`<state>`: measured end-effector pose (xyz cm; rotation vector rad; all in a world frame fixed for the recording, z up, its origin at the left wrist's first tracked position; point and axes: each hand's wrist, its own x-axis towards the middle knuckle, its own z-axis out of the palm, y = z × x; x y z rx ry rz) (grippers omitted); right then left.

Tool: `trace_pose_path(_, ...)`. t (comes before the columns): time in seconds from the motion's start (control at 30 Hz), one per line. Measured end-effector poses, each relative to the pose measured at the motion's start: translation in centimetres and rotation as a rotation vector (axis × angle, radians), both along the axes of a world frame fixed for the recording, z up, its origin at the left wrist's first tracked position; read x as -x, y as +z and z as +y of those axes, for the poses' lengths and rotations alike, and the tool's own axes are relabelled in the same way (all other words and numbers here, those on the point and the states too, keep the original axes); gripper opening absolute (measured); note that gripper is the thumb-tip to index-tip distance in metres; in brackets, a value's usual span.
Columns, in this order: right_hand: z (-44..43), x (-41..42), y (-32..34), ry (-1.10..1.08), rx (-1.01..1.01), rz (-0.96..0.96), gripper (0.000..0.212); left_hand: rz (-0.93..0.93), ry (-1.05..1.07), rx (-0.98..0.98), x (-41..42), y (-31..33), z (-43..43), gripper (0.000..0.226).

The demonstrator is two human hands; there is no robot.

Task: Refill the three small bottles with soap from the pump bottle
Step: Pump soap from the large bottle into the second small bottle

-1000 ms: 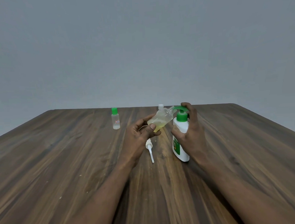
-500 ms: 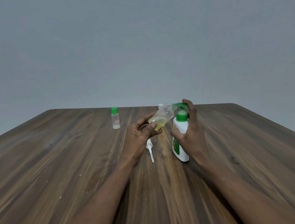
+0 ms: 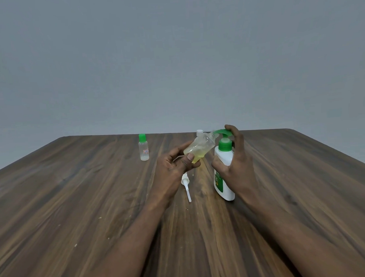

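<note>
Left hand: my left hand (image 3: 174, 168) grips the clear small bottle (image 3: 199, 150) off the table, thumb across its lower body and fingers (image 3: 179, 151) curled behind it.
Right hand: my right hand (image 3: 235, 165) wraps the pump bottle (image 3: 224, 178), thumb on its shoulder and index finger hooked over the green pump head (image 3: 224, 132).
Clear small bottle: it is tilted, open neck aimed toward 2 o'clock and right at the spout tip; I cannot tell whether they touch. Yellowish soap (image 3: 196, 157) pools in its lower end.
Pump bottle: white with a green collar and label, it stands upright on the table (image 3: 75, 195) at 3 o'clock from my left hand.
Green-capped small bottle (image 3: 144, 148): upright and capped, at 10 o'clock from my left hand, well apart, near the far edge.
White-capped small bottle (image 3: 199, 132): at 12 o'clock behind the held bottle, only its cap shows.
White spray tube (image 3: 186, 186): it lies flat at 6 o'clock just below my left hand, thin end toward me.
</note>
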<state>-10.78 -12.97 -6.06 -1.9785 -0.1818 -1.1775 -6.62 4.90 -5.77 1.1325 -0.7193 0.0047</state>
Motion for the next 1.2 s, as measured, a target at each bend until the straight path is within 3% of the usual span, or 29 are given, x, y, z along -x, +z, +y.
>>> trace_pose_path(0.2,-0.07,-0.29,-0.04,-0.028,0.016,0.01,0.08,-0.02,-0.004,0.016,-0.33,-0.2,-0.08,0.038)
trace_pose_path(0.47,-0.08,-0.36,-0.06,-0.032,0.014,-0.024,0.066,-0.038,0.033,-0.004,-0.8,-0.54,0.28,0.035)
trace_pose_path(0.77,-0.1,-0.29,0.02,-0.027,0.022,0.008,0.081,-0.053,0.016,0.024,-0.84,-0.19,0.29,0.036)
trace_pose_path(1.2,-0.12,-0.39,-0.03,-0.012,0.011,-0.03,0.066,-0.013,0.007,0.031,-0.7,-0.21,0.34,0.033)
